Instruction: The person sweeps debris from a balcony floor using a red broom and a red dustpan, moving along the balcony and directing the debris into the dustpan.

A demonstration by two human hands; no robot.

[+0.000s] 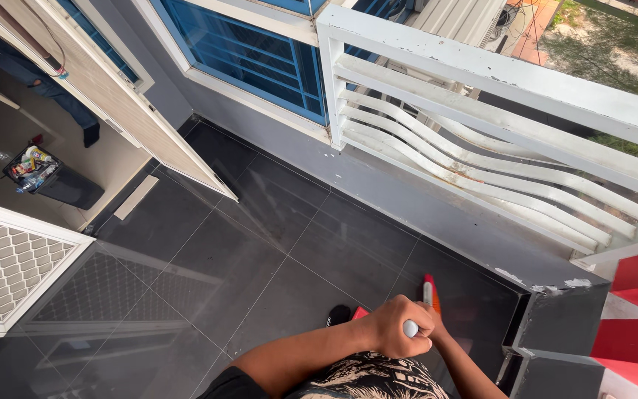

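Note:
My left hand (396, 325) is closed around the top of a long stick handle (429, 292). The handle has a white end cap, and a red and orange shaft that points down at the dark tiled floor (260, 244). My right forearm comes up from the lower right. My right hand (438, 324) sits against the handle just behind the left hand and is mostly hidden by it. A small red piece (360, 312) and a black object (339, 315) lie on the floor beside my left wrist. My patterned shirt fills the bottom edge.
A white slatted railing (481, 125) borders the balcony, beside a blue window frame (245, 52). Red steps (633, 310) rise at the right. An open door (105, 89) and a mesh screen door (9, 262) stand at the left. Inside are a full bin (35, 174) and another person's leg (53, 92).

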